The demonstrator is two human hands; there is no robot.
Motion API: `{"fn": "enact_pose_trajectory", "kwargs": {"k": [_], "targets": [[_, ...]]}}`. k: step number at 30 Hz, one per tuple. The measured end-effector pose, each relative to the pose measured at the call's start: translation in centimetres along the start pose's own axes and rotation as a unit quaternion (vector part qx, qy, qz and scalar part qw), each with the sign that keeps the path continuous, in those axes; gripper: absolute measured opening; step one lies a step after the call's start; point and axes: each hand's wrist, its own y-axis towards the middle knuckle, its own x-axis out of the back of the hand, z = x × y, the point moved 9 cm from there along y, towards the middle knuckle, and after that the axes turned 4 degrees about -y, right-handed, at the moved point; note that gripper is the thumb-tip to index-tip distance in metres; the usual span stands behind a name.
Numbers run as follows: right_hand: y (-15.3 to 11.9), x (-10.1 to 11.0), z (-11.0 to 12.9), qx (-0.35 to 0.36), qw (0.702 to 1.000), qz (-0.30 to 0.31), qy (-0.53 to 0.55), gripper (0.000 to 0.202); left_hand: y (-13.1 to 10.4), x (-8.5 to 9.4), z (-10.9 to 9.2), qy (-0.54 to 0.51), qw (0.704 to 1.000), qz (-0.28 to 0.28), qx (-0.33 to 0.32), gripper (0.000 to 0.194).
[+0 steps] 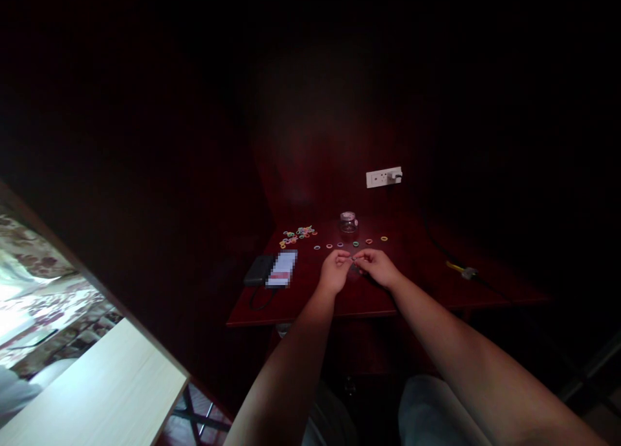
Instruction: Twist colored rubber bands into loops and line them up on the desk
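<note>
My left hand (336, 270) and my right hand (378, 266) meet over the front half of the dark red desk (412, 284), fingertips pinched close together. Whatever lies between their fingers is too small and dim to make out. Just beyond them runs a spaced row of small coloured hair ties, among them a green hair tie (356, 244), a purple hair tie (340, 244) and a yellow hair tie (384, 238). Behind this row stands a small clear jar (348, 223) with a lid. A loose pile of hair ties (301, 233) is spread at the back left.
Left of my hands lie a phone (282, 269) with a lit screen and a black power bank (259, 271) with a cable. A white socket (383, 177) with a plug is on the back wall. To the right lies a yellow-ended cable (466, 273). A pale tabletop (107, 388) is at lower left.
</note>
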Motion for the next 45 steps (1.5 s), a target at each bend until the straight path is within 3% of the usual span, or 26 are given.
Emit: {"fn": "enact_pose_trajectory", "kwargs": {"k": [23,40,45], "targets": [[0.5,0.7,-0.8,-0.004,0.998,-0.042,0.054,0.021,0.1,-0.4,-0.1,-0.01,1.0,0.027,-0.013,0.018],[0.2,0.3,-0.2,-0.006,0.998,-0.024,0.05,0.026,0.0,0.0,-0.5,0.009,1.0,-0.004,-0.017,0.014],[0.4,0.4,-0.6,0.002,1.0,-0.019,0.025,0.025,-0.1,-0.2,-0.6,0.005,1.0,0.011,-0.014,0.024]]}}
